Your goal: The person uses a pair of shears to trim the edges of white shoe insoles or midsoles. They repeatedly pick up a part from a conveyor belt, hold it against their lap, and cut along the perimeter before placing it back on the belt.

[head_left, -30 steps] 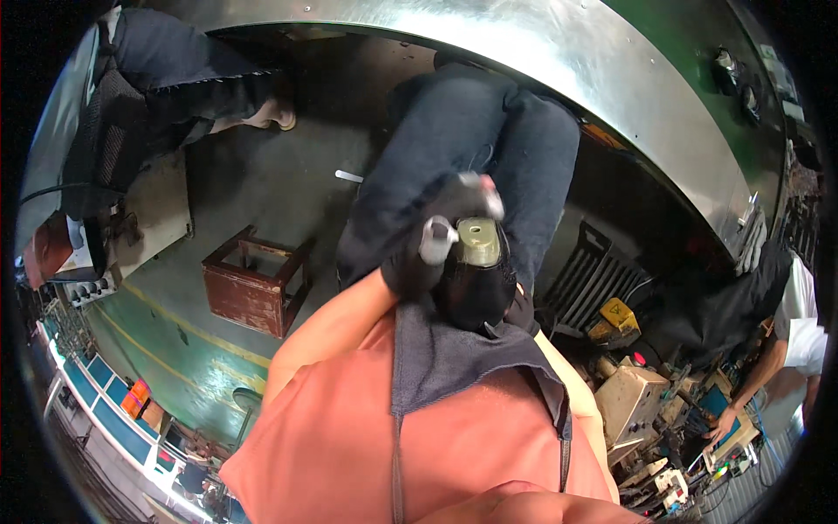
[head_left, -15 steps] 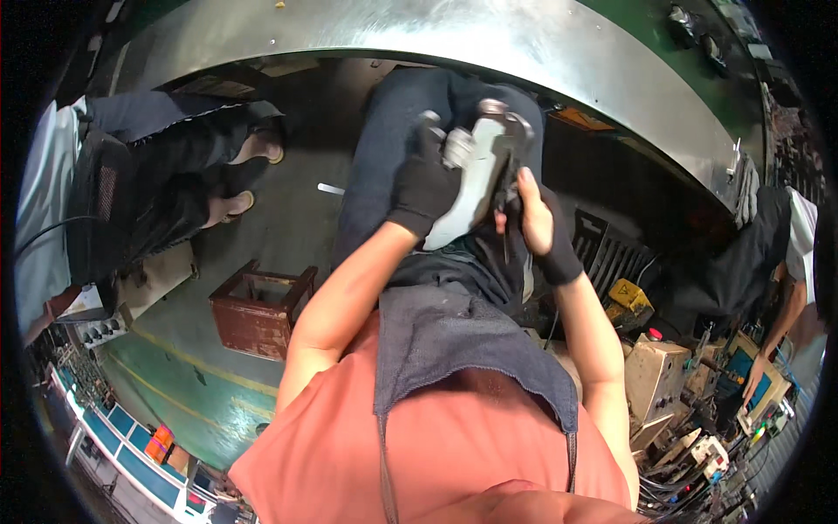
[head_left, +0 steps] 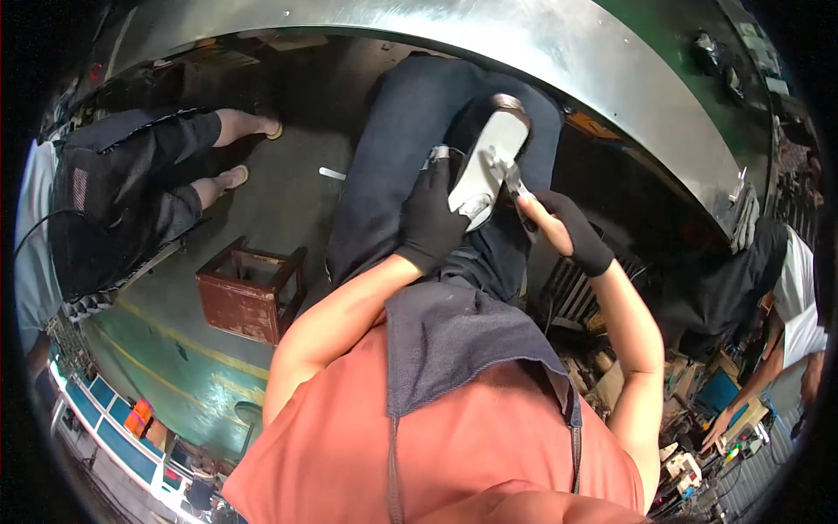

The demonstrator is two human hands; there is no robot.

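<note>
A dark shoe (head_left: pixel 485 166) with a pale underside facing up rests across my lap, slanting away to the right. A brown rim shows at its far end, and something shiny lies on its near end. My left hand (head_left: pixel 434 210), in a black fingerless glove, is closed around the near left side of the shoe, with some fingers hidden. In my right hand (head_left: pixel 559 229), gloved the same way, is a pliers-like tool (head_left: pixel 514 181) with a silvery head. Its head touches or hovers over the shoe's underside; I cannot tell which.
A metal-topped bench (head_left: pixel 489 31) curves across beyond my knees. On the floor at left stands a brown wooden stool (head_left: pixel 240 301). One person (head_left: pixel 113 192) is at far left, another person's arm (head_left: pixel 751 397) at right, near cluttered tools and parts.
The shoe has turned so its pale underside shows more fully. My right hand has moved right, and the tool's head now lies over the underside. The person at left has shifted legs.
</note>
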